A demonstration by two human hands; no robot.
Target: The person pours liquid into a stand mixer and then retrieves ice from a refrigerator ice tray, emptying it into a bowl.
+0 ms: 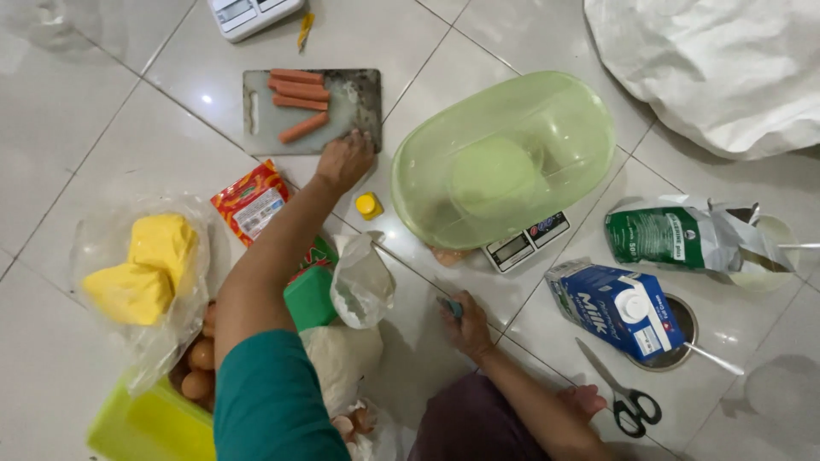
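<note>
Close to us we see our right hand (465, 323) resting on the white tiled floor (111, 128), its grip pressed around a small teal thing (453, 307) that we cannot make out. Just right of it lie black-handled scissors (619, 388) and a blue and white milk carton (617, 309) lying on its side. On our left side sit a clear plastic bag of yellow butter blocks (145, 265), some brown eggs (199, 365) and a green box (310, 296). A bit farther out, a big see-through green plastic bowl (504, 158) stands on a small kitchen scale (527, 242), and a green and white paper bag (679, 235) lies to the right of it. A little yellow cap (368, 206) and a red snack packet (252, 201) lie near our left arm. Our left hand (346, 158) reaches far out, with its fingers curled down on the near edge of a grey cutting board (359, 98). Four orange sausages (299, 101) lie on that board, just beside the hand but not touching it. Farthest away are a white scale (252, 14) and a large white sack (726, 68).
</note>
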